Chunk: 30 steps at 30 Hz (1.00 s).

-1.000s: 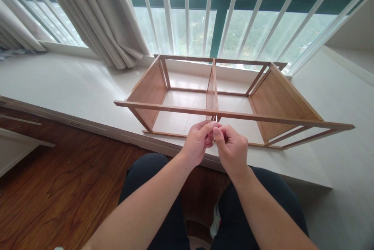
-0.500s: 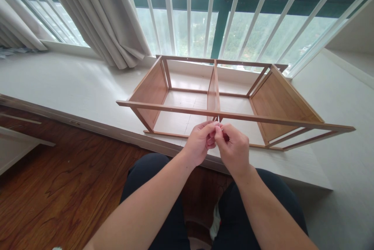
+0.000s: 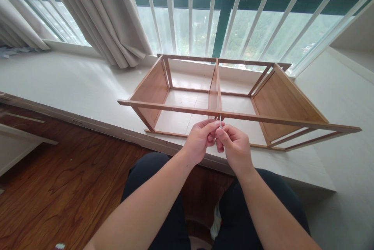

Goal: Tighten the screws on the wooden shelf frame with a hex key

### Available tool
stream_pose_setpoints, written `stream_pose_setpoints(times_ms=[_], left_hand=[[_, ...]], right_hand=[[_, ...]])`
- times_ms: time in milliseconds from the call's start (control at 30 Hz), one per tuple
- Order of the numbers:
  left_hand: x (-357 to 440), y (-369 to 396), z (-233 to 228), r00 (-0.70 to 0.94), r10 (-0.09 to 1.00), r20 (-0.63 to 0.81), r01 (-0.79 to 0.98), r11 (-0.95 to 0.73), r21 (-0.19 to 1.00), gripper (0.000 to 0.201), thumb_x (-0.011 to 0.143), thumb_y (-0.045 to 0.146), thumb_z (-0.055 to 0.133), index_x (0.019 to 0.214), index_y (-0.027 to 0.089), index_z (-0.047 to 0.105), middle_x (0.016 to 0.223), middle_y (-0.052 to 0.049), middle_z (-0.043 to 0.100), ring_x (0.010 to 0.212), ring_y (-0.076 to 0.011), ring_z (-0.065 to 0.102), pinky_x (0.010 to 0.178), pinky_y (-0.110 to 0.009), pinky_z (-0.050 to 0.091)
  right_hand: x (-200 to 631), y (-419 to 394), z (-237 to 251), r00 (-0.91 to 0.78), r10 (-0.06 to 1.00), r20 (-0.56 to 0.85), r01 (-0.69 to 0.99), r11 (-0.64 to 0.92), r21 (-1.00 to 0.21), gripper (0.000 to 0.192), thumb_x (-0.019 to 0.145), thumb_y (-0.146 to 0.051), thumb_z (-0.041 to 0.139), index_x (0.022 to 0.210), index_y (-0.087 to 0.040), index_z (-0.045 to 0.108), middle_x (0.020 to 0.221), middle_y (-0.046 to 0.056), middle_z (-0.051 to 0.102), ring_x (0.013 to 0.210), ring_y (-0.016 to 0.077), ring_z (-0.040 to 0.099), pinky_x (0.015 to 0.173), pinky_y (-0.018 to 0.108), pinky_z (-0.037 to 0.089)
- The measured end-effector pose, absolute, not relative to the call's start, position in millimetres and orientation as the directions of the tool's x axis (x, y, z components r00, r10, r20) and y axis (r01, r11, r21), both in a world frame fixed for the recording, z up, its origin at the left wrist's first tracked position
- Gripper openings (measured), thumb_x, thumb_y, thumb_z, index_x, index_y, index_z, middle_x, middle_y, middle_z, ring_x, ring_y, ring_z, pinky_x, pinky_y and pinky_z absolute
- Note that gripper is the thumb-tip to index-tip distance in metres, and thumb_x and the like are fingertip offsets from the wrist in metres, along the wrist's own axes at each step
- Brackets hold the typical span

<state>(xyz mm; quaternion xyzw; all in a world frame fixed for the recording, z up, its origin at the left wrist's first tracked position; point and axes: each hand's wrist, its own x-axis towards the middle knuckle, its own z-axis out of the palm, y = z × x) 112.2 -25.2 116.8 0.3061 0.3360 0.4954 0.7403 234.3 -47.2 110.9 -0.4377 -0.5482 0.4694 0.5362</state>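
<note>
A wooden shelf frame (image 3: 187, 109) lies on its side before me, with a middle panel (image 3: 215, 86) and an end panel at each side. At the near rail, below the middle panel, a thin metal rod, like a screw or hex key (image 3: 220, 120), points up toward the wood. My right hand (image 3: 236, 145) pinches its lower end between thumb and fingers. My left hand (image 3: 200, 139) is closed beside it, thumb and fingertips at the rod. The fingers hide part of the rod, so its exact kind cannot be made out.
The frame rests on a pale window ledge (image 3: 73, 82) whose front edge runs above my knees. Behind it stand white window bars (image 3: 190, 16) and a grey curtain (image 3: 108, 24). A white furniture piece (image 3: 20, 145) stands on the wooden floor (image 3: 73, 187) at left.
My right thumb and fingers have shifted slightly on the rod, and more of its metal shows. My left hand stays nearly in place. The view has moved a little.
</note>
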Motion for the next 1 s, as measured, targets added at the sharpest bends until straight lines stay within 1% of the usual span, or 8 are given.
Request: stream_pose_setpoints(times_ms=[67,133,300,433,533,667,800,1000], left_hand=[[111,-24,117,0.301,0.936,-0.184,-0.503,0.320,0.803,0.029,0.080,0.042,0.077,0.086,0.014,0.072,0.051,0.008,0.041,0.040,-0.0084,0.045,0.039,-0.020,0.030],[111,-23,118,0.297,0.937,-0.182,-0.499,0.315,0.807,0.028,0.080,0.042,0.077,0.083,0.014,0.072,0.053,0.007,0.045,0.040,-0.0073,0.046,0.038,-0.020,0.028],[111,-22,121,0.241,0.947,-0.211,-0.504,0.309,0.807,0.028,0.076,0.038,0.081,0.082,0.012,0.075,0.058,0.005,0.050,0.046,-0.0022,0.040,0.042,-0.016,0.023],[111,-21,120,0.244,0.941,-0.234,-0.498,0.329,0.802,0.031,0.073,0.041,0.084,0.081,0.012,0.075,0.059,0.003,0.054,0.047,-0.0037,0.044,0.043,-0.017,0.024],[111,-21,119,0.249,0.940,-0.232,-0.491,0.329,0.806,0.033,0.073,0.042,0.084,0.085,0.012,0.076,0.059,0.003,0.055,0.048,-0.0041,0.045,0.043,-0.017,0.025],[110,-20,117,0.258,0.940,-0.224,-0.479,0.326,0.815,0.033,0.075,0.041,0.083,0.091,0.012,0.077,0.055,0.005,0.050,0.046,-0.0048,0.045,0.043,-0.017,0.027],[110,-21,116,0.303,0.933,-0.194,-0.479,0.325,0.816,0.030,0.080,0.041,0.078,0.091,0.013,0.076,0.057,0.004,0.053,0.044,-0.0059,0.048,0.042,-0.018,0.029],[110,-20,116,0.312,0.930,-0.197,-0.477,0.333,0.814,0.032,0.080,0.042,0.079,0.095,0.013,0.076,0.054,0.004,0.051,0.041,-0.0064,0.048,0.040,-0.018,0.027]], right_hand=[[230,-48,108,-0.082,0.989,0.119,-0.253,0.095,-0.963,0.045,0.093,-0.059,0.067,0.073,-0.020,0.065,0.054,-0.002,0.058,0.046,0.0118,0.050,0.043,0.024,0.040],[226,-49,108,-0.127,0.990,0.065,-0.427,0.004,-0.904,0.044,0.093,-0.061,0.065,0.078,-0.020,0.065,0.052,-0.003,0.056,0.042,0.0111,0.047,0.040,0.023,0.037],[224,-51,116,-0.286,0.956,-0.066,-0.607,-0.233,-0.760,0.035,0.087,-0.052,0.075,0.081,-0.020,0.062,0.051,-0.008,0.050,0.037,0.0074,0.041,0.038,0.019,0.032],[227,-50,118,-0.347,0.931,-0.112,-0.624,-0.318,-0.713,0.034,0.085,-0.049,0.079,0.081,-0.020,0.060,0.051,-0.009,0.046,0.038,0.0059,0.037,0.039,0.017,0.030],[227,-48,118,-0.328,0.936,-0.127,-0.607,-0.312,-0.731,0.032,0.086,-0.044,0.077,0.078,-0.020,0.058,0.050,-0.010,0.043,0.039,0.0052,0.034,0.038,0.017,0.028],[224,-46,118,-0.184,0.979,-0.083,-0.541,-0.171,-0.823,0.034,0.084,-0.040,0.078,0.068,-0.019,0.056,0.047,-0.008,0.046,0.038,0.0066,0.038,0.038,0.019,0.030],[222,-45,120,-0.061,0.998,-0.019,-0.471,-0.046,-0.881,0.031,0.081,-0.040,0.079,0.067,-0.018,0.063,0.044,-0.005,0.051,0.038,0.0077,0.042,0.039,0.020,0.032],[224,-47,121,-0.190,0.978,-0.089,-0.550,-0.181,-0.815,0.028,0.085,-0.042,0.074,0.073,-0.017,0.068,0.046,-0.005,0.050,0.037,0.0083,0.042,0.038,0.020,0.032]])
